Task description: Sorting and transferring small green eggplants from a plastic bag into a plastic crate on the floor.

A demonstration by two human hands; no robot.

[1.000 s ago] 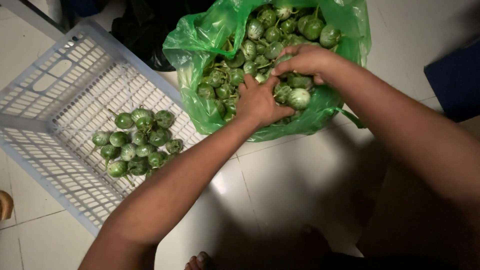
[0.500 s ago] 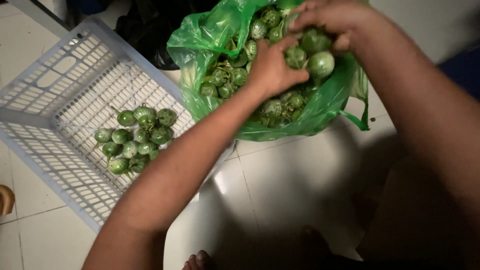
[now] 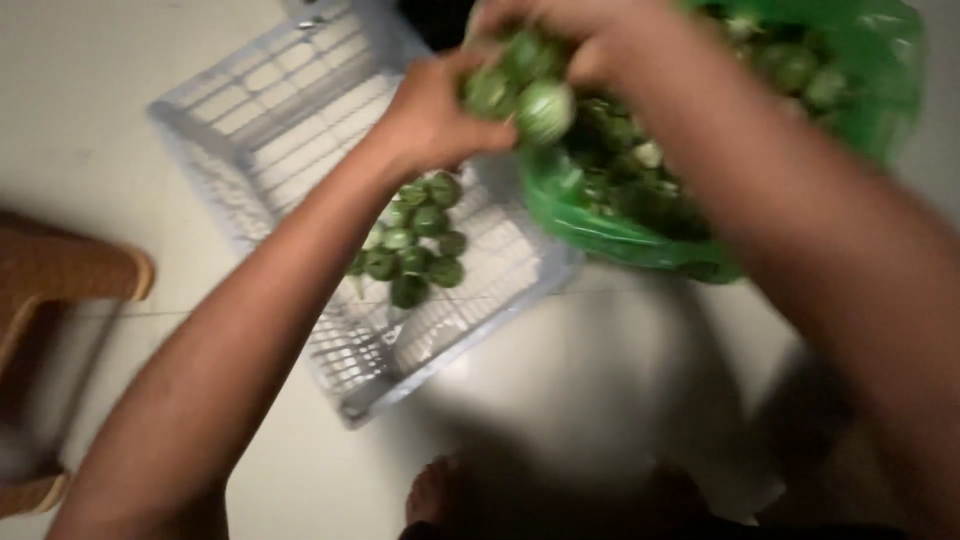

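- Two hands meet, cupped together around a clump of small round green eggplants [image 3: 520, 90]: left hand [image 3: 435, 110] clasping from one side, right hand [image 3: 580, 40] closed over the top; motion blur hides finger detail.
- Clump held in the air, between the white plastic crate [image 3: 250, 110] and the green plastic bag [image 3: 620, 230].
- More eggplants [image 3: 415, 240] lie piled inside the crate; bag holds many others.
- Brown wooden stool [image 3: 60, 270] at frame's left edge; a bare foot [image 3: 435, 495] below.

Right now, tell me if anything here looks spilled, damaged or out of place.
Nothing stands out. Both hands, left hand and right hand, hold small round green vegetables between the green plastic bag and the white crate. The pile lies inside the crate; none shows on the floor. The frame is blurred.
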